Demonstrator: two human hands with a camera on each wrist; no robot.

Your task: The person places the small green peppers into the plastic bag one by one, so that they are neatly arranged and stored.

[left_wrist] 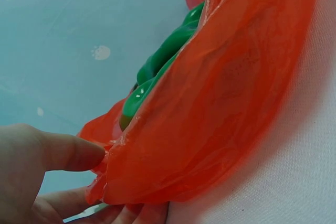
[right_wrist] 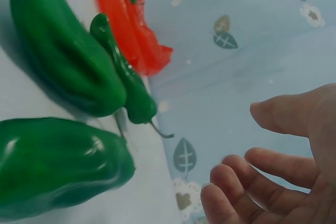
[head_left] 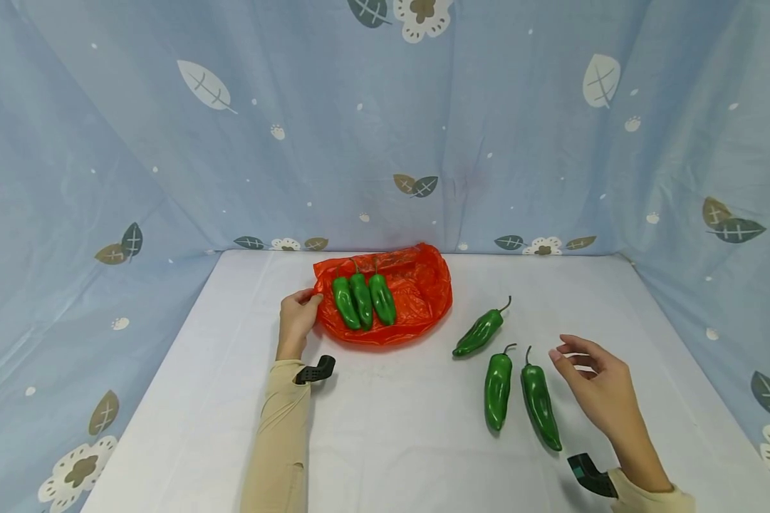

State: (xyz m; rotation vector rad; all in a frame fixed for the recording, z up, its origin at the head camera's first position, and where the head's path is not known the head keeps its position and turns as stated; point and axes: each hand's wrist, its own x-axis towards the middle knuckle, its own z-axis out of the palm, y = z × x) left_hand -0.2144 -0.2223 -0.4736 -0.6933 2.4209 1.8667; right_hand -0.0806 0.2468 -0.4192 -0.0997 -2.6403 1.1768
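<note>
The left edge of a red plastic bag (head_left: 417,306) is pinched between the thumb and fingers of the left hand (head_left: 297,317), the thumb being laid above and the fingers below. The bag is spread at the far middle of a white-covered table (head_left: 385,420), its mouth opened. Within its left part, a left bagged pepper (head_left: 345,303), a middle bagged pepper (head_left: 362,303) and a right bagged pepper (head_left: 382,299), all green, are set side by side, stems turned to the far side.

To the right of the bag, apart from it, a slanted green pepper (head_left: 481,333) is laid with its stem pointed far right. Nearer, two more are placed almost parallel: a left loose pepper (head_left: 498,392) and a right loose pepper (head_left: 540,407).

The right hand (head_left: 599,388) is held just right of these, fingers loosely bent and slightly spread, the thumb kept apart from them.

Darker marks are seen along the bag's far part; whether they are print or creases cannot be told. Leaves, flowers and paw marks are printed on the blue backdrop (head_left: 333,142).
</note>
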